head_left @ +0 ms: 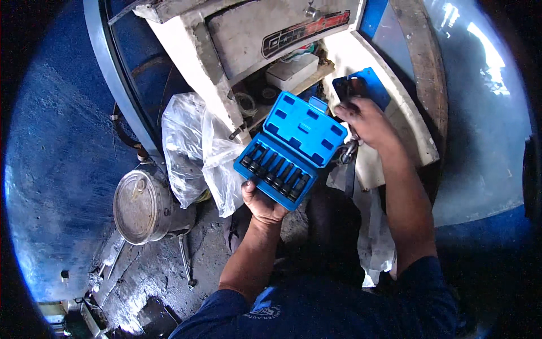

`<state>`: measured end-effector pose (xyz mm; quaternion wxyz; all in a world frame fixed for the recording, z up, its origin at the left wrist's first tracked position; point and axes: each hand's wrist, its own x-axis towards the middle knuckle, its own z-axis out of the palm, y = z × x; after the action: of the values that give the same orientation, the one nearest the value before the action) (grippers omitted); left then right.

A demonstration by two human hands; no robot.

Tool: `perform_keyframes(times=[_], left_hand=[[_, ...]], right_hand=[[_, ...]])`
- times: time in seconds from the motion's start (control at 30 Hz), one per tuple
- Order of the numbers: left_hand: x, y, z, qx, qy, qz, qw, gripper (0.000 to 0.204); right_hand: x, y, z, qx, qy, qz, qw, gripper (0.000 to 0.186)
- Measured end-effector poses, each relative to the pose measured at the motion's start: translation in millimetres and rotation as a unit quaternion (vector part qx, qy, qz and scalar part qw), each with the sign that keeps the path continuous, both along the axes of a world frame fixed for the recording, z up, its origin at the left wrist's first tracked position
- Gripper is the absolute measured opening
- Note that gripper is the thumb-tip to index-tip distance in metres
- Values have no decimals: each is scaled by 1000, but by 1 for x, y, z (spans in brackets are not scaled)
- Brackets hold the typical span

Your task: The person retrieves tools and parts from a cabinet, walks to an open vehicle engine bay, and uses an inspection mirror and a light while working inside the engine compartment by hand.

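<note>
My left hand [262, 204] grips the lower edge of an open blue plastic case [305, 129], thumb at its front left corner. The molded lid is tilted back. In the base lies a row of several black bit sockets [276, 174], side by side. To the right of the lid is my right hand [370, 121], its fingers curled and closed. Whatever it may hold is hidden by shadow and the fingers. Just beyond it, a blue tray [374, 85] with dark items rests on a cream-coloured panel. Below that hand hangs a shiny metal piece [348, 151], too unclear to name.
A worn cream cabinet [192, 68] stands ahead, with a white box [292, 71] on its shelf. Clear plastic bags [186, 147] hang at its left. A dirty round drum [138, 206] and a wrench [185, 261] are on the grimy floor at left.
</note>
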<state>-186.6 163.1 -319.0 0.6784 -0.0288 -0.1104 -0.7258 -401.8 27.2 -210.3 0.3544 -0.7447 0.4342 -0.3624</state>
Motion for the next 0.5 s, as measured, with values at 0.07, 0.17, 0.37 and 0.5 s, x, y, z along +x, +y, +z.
perform_keyframes(times=[0.07, 0.17, 0.37, 0.5], left_hand=[[4, 1, 2, 4, -2, 9, 1000, 81], [8, 0, 3, 2, 4, 20, 1000, 82], [-2, 1, 2, 19, -34, 18, 999, 83], [-8, 7, 2, 39, -54, 34, 997, 85]], right_hand=[[-15, 10, -28, 127, -12, -81, 989, 34], [-25, 40, -69, 315, -114, -58, 940, 29], [8, 95, -118, 347, -247, 94, 900, 19], [31, 107, -109, 329, -267, 45, 905, 27]])
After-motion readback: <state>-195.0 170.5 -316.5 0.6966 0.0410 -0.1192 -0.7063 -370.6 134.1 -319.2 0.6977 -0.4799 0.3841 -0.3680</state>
